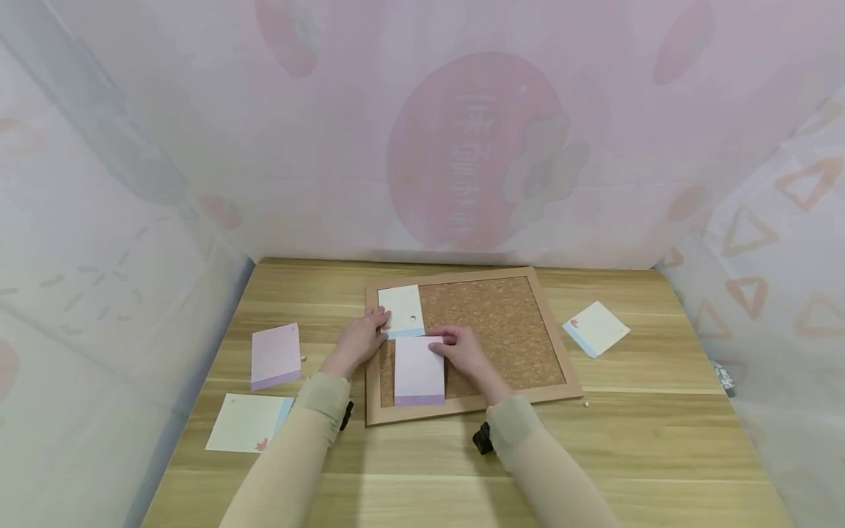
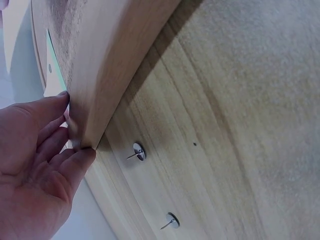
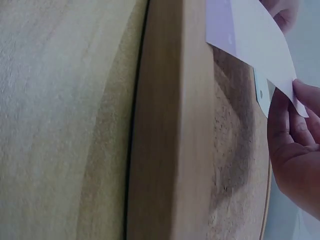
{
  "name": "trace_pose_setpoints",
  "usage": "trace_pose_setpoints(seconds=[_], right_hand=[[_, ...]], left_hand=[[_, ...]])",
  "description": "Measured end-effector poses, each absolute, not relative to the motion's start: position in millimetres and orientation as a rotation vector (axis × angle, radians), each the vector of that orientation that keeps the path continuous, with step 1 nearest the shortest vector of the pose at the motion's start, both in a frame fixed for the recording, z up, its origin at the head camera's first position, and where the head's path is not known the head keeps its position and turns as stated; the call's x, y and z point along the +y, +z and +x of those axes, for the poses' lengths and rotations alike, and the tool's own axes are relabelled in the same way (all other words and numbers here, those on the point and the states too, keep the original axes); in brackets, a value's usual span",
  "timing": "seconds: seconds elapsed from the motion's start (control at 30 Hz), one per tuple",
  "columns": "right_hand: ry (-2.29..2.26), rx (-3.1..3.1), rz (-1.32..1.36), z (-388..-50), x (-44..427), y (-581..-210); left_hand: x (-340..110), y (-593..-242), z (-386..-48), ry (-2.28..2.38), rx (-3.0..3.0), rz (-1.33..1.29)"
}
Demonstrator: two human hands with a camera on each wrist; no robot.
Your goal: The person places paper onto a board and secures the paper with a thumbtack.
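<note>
Lilac paper, a note sheet with a purple band (image 1: 419, 370), lies over the lower left corner of the framed cork board (image 1: 495, 315), its upper right corner pinched between the thumb and fingers of the right hand (image 1: 465, 350) and raised off the cork. Just above it, at the board's upper left corner, a blue-edged white note (image 1: 399, 304) bears a silver thumbtack (image 1: 413, 317). The left hand (image 1: 359, 341) grips the left rail of the frame in a narrow hold. Toward the left edge of the wooden table (image 1: 660, 455) lie a second lilac sheet (image 1: 275, 354) and a cream note (image 1: 244, 423); toward the right edge, a tilted white note (image 1: 597, 328). One loose tack (image 1: 586, 404) sits beside the board's lower right corner.
</note>
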State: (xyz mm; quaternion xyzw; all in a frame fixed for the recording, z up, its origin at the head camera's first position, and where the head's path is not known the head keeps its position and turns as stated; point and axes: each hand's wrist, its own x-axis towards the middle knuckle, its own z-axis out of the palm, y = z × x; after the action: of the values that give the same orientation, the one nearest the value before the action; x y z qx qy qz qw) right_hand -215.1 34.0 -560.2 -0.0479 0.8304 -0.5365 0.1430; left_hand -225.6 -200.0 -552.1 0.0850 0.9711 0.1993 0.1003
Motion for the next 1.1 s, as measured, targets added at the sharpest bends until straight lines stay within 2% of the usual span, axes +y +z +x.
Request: trace_pose_setpoints(seconds=[0.67, 1.1], right_hand=[[-1.350, 2.604, -0.218, -217, 10, -569], [-1.243, 2.725, -0.372, -216, -4, -574]], left_hand=[[-208, -555, -227, 0.696, 2.791, 0.236], [-212, -553, -228, 0.696, 2.737, 0.279]])
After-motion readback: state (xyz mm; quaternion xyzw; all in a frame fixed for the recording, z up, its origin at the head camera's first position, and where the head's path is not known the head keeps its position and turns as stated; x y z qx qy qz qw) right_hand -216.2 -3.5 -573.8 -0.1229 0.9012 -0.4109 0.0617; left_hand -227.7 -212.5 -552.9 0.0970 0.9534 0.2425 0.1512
